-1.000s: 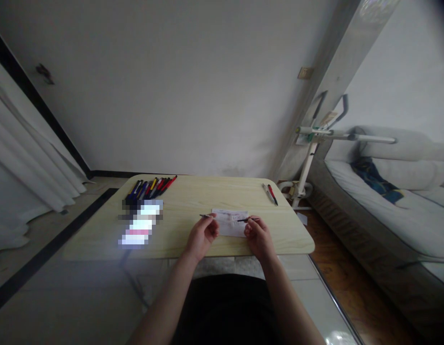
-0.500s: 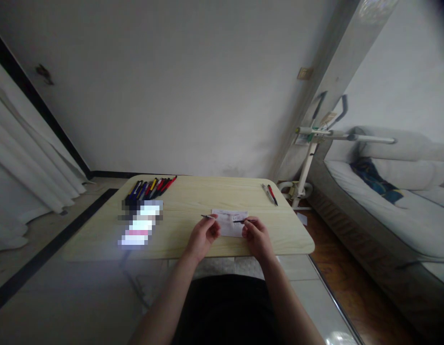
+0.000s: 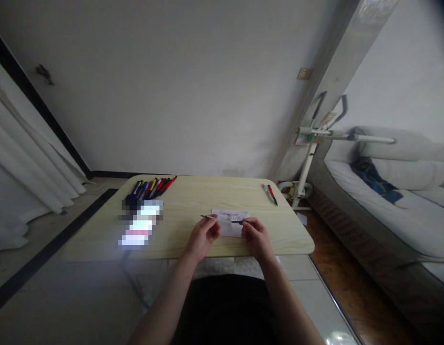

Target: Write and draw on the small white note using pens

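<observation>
Presumably for fine control, the left hand (image 3: pixel 205 232) pinches a slim pen-like piece (image 3: pixel 206 216) between thumb and fingertips near the left edge of the paper (image 3: pixel 229 230) on the bench (image 3: pixel 182 211), the right hand (image 3: pixel 256 234) likewise pinching a thin dark rod (image 3: pixel 237 222) over it.

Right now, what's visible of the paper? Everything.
The paper is a pale, thin-looking sheet lying on the table, toward the near edge. Its far part bears dark marks too small to read. In view, the left hand overlaps its left side, the right hand its right; whether either touches it is unclear.
</observation>
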`<control>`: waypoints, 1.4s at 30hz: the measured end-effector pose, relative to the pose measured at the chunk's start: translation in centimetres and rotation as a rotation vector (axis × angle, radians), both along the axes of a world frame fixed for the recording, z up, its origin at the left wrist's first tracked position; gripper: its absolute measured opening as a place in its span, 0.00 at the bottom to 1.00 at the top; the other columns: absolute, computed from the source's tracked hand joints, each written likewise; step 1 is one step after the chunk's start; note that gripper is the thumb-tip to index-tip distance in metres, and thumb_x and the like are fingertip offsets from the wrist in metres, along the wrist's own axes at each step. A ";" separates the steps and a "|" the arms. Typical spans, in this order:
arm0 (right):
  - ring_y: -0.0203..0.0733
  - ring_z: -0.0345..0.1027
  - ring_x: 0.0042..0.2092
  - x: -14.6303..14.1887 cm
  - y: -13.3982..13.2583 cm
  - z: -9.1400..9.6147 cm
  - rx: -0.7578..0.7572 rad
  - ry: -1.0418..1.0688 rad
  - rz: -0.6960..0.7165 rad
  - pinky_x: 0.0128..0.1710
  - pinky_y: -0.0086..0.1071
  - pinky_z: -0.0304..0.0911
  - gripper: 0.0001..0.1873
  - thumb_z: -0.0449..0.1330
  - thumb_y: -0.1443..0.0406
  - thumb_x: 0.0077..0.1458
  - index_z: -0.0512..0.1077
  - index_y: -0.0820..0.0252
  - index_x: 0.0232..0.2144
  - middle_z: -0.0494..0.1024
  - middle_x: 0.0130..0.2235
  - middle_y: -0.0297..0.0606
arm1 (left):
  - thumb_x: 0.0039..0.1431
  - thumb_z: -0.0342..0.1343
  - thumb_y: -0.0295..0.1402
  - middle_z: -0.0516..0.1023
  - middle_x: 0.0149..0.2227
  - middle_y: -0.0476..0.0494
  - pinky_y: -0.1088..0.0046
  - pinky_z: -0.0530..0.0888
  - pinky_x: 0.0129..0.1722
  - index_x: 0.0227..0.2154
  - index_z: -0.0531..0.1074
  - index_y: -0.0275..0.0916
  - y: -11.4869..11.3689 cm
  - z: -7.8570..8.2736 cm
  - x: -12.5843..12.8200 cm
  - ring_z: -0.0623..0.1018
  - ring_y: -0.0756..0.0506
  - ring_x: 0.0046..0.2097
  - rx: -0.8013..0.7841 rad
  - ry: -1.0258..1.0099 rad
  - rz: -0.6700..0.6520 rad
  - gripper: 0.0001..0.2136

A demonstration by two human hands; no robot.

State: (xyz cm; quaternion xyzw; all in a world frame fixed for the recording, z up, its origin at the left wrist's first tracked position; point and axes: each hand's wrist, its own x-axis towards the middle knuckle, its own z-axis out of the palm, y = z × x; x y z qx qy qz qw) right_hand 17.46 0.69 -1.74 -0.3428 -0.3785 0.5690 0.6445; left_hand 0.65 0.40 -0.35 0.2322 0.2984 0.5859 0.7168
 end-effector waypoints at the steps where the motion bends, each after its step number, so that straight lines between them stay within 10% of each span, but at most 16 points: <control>1: 0.28 0.58 0.18 0.0 0.0 0.0 0.003 0.000 0.003 0.17 0.22 0.51 0.06 0.62 0.66 0.42 0.68 0.59 0.27 0.68 0.19 0.28 | 0.46 0.57 0.27 0.71 0.23 0.48 0.80 0.67 0.23 0.34 0.69 0.34 0.0 0.0 0.0 0.71 0.54 0.24 0.002 -0.001 -0.003 0.10; 42: 0.30 0.58 0.19 -0.4 -0.4 -0.1 -0.005 -0.350 0.003 0.19 0.25 0.53 0.09 0.63 0.62 0.40 0.68 0.61 0.24 0.67 0.17 0.28 | 0.47 0.57 0.33 0.72 0.25 0.46 0.75 0.67 0.28 0.36 0.70 0.32 -0.2 -0.4 0.2 0.71 0.52 0.26 0.132 0.201 -0.101 0.13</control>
